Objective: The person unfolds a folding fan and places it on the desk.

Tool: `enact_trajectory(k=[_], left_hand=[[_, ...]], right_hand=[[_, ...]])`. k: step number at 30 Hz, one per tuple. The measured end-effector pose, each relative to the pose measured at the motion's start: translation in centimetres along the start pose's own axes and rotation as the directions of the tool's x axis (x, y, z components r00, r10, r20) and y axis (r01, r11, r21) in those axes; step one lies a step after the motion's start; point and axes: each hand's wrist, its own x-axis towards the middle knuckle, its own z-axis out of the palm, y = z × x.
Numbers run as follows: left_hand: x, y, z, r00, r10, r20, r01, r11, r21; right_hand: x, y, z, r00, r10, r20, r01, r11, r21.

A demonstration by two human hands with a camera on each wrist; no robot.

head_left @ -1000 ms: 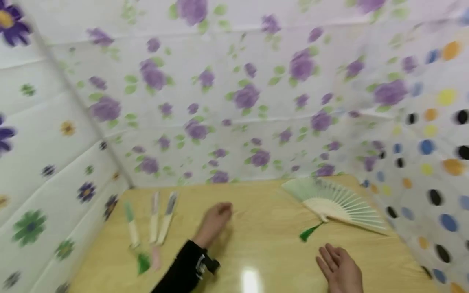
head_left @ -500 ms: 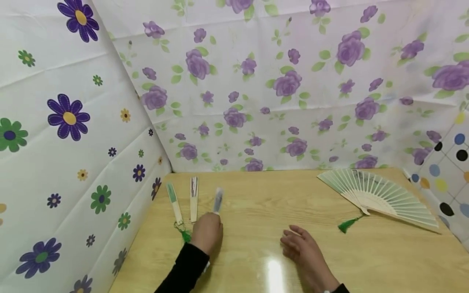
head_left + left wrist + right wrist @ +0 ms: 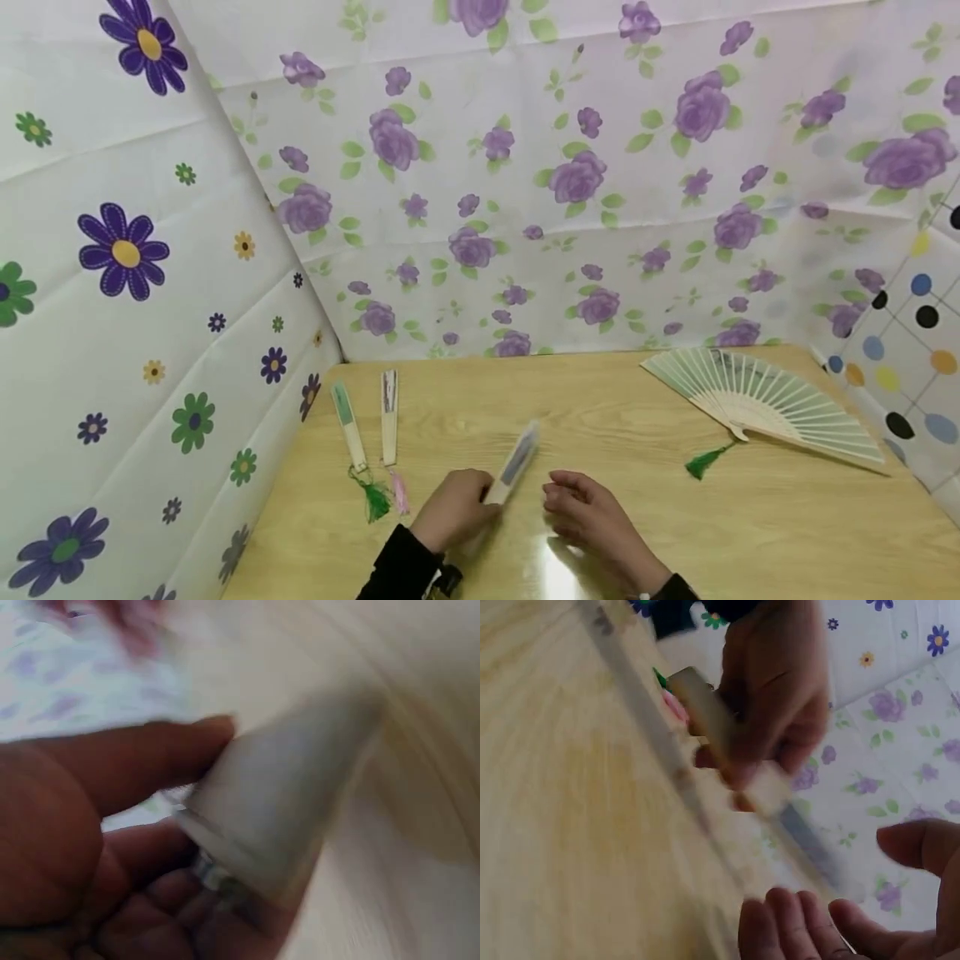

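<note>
My left hand [image 3: 456,510] grips a folded hand fan [image 3: 516,462] with a pale handle and a grey-blue leaf, tilted up to the right over the front middle of the table. In the left wrist view the fan [image 3: 281,787] is blurred, with the thumb on one side and fingers curled behind it. The right hand [image 3: 600,521] is just right of the fan's tip, fingers relaxed and holding nothing. From the right wrist view, the fan's grey-blue end [image 3: 806,844] points toward the fingers of my right hand [image 3: 802,926].
Two folded fans lie at the table's left, one green [image 3: 348,429] and one purplish [image 3: 388,421], with a green tassel [image 3: 377,500] and a pink tassel [image 3: 400,492]. A spread green fan [image 3: 772,412] lies back right. Patterned cloth walls [image 3: 465,292] surround the wooden table [image 3: 585,400].
My left hand, empty at first, took the rightmost of the folded fans at the left and carried it right toward the middle. My right hand moved left toward it. The head view shifted.
</note>
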Motion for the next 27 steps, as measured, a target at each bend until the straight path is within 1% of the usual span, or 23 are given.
enact_trajectory(k=[1,2,3,4,5,6,7,9,11,12,14,15,17,20,22,23,24,25,26,27], left_hand=[[-0.1,1.0,0.2,0.999,0.016,0.034,-0.012,0.993,-0.116],[-0.1,1.9,0.4,0.997,0.034,0.064,-0.019,0.976,-0.216],[-0.1,2.9,0.6,0.995,0.048,0.084,-0.02,0.954,-0.3],[-0.1,3.7,0.9,0.994,0.056,0.095,-0.017,0.93,-0.367],[0.0,4.3,1.3,0.995,0.058,0.085,-0.02,0.919,-0.394],[0.1,4.8,1.8,0.997,0.053,0.048,-0.03,0.918,-0.395],[0.3,5.1,2.3,0.999,0.049,0.001,-0.045,0.928,-0.37],[0.5,5.5,3.6,0.994,0.035,-0.105,-0.061,0.964,-0.259],[0.6,6.0,4.9,0.976,0.01,-0.217,-0.037,0.992,-0.123],[0.6,6.3,5.5,0.967,0.002,-0.253,-0.023,0.996,-0.081],[0.6,6.7,6.5,0.958,-0.003,-0.286,0.001,1.0,-0.006],[0.7,6.8,6.8,0.954,-0.004,-0.299,0.008,1.0,0.012],[0.9,6.8,7.2,0.952,0.011,-0.307,-0.007,1.0,0.014],[1.4,6.5,7.5,0.953,0.035,-0.302,-0.043,0.999,-0.02],[1.6,6.3,7.4,0.955,0.034,-0.296,-0.056,0.996,-0.066],[1.7,6.2,7.3,0.956,0.021,-0.292,-0.056,0.992,-0.111],[1.9,6.1,7.2,0.961,-0.004,-0.276,-0.05,0.981,-0.186],[2.0,6.1,7.1,0.967,-0.03,-0.255,-0.043,0.96,-0.277],[2.1,6.1,7.0,0.971,-0.058,-0.232,-0.033,0.929,-0.368],[2.2,6.1,6.9,0.974,-0.084,-0.209,-0.02,0.891,-0.454]], right_hand=[[0.0,-0.5,-0.1,1.0,-0.008,0.022,0.009,0.999,-0.037],[-0.1,-1.1,-0.3,0.999,-0.021,0.033,0.023,0.997,-0.072],[-0.1,-1.7,-0.5,0.998,-0.041,0.041,0.045,0.993,-0.109],[-0.2,-2.4,-0.6,0.998,-0.06,0.036,0.065,0.988,-0.141],[-0.3,-3.1,-0.8,0.997,-0.078,0.028,0.081,0.984,-0.16],[-0.3,-3.7,-1.0,0.995,-0.098,0.018,0.1,0.982,-0.162],[-0.4,-4.1,-1.2,0.994,-0.114,0.0,0.112,0.981,-0.16],[-0.4,-4.4,-1.4,0.987,-0.142,-0.069,0.132,0.981,-0.141],[-0.3,-4.2,-1.6,0.98,-0.159,-0.119,0.147,0.983,-0.108],[-0.3,-4.1,-1.6,0.977,-0.165,-0.137,0.152,0.984,-0.096],[-0.4,-3.6,-1.6,0.972,-0.168,-0.163,0.154,0.984,-0.092],[-0.5,-3.5,-1.6,0.971,-0.171,-0.165,0.156,0.983,-0.101],[-0.6,-3.5,-1.8,0.97,-0.179,-0.166,0.158,0.978,-0.134],[-0.5,-3.8,-2.1,0.968,-0.186,-0.169,0.158,0.973,-0.168],[-0.3,-4.0,-2.2,0.961,-0.192,-0.199,0.166,0.976,-0.143],[-0.2,-4.0,-2.3,0.955,-0.192,-0.225,0.171,0.979,-0.11],[-0.1,-4.0,-2.3,0.948,-0.187,-0.257,0.175,0.982,-0.069],[0.1,-4.0,-2.3,0.938,-0.18,-0.297,0.18,0.983,-0.027],[0.2,-3.9,-2.2,0.926,-0.172,-0.336,0.187,0.982,0.012],[0.3,-3.9,-2.2,0.915,-0.164,-0.368,0.196,0.979,0.05]])
